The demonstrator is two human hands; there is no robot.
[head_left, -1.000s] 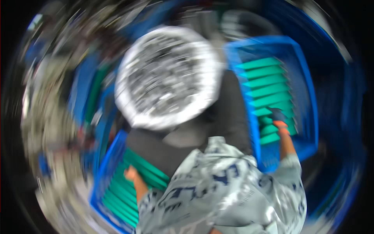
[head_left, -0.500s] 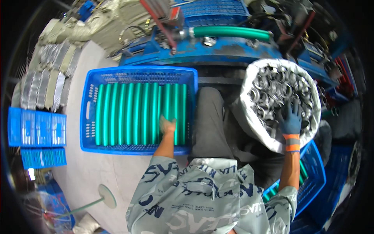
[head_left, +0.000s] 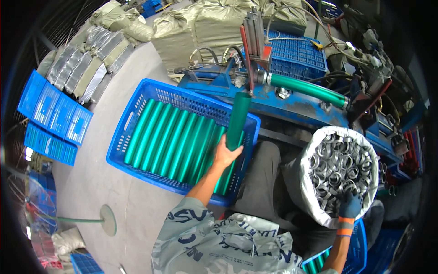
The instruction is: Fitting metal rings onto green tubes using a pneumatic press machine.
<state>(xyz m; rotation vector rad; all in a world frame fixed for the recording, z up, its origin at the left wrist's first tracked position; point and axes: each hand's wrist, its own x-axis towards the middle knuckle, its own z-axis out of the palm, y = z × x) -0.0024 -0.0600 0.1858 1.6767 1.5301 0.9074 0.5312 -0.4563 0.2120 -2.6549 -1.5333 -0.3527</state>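
Observation:
My bare left hand (head_left: 226, 153) is closed round the lower part of a green tube (head_left: 238, 118). That tube stands tilted up over the right side of a blue plastic crate (head_left: 119, 157), its dark open end on top. Several like green tubes (head_left: 166, 141) lie side by side inside the crate. My right hand (head_left: 350, 204), in a dark blue-grey glove with an orange cuff, reaches into a white sack (head_left: 299, 185) full of metal rings (head_left: 335, 166). Its fingers are bent down among the rings at the near right side; whatever they grip is hidden.
Beyond the crate stands a blue machine bench (head_left: 269, 102), with another green tube (head_left: 310, 90) lying across it. Another blue crate (head_left: 360, 242) with green tubes is by my right forearm. Stacked blue crates (head_left: 54, 109) stand at left, near a round-ended stand (head_left: 108, 220).
My left hand has lifted a green tube from the row and tilted it upright. My right hand's fingers, spread before, are now bent down among the rings. The view has turned.

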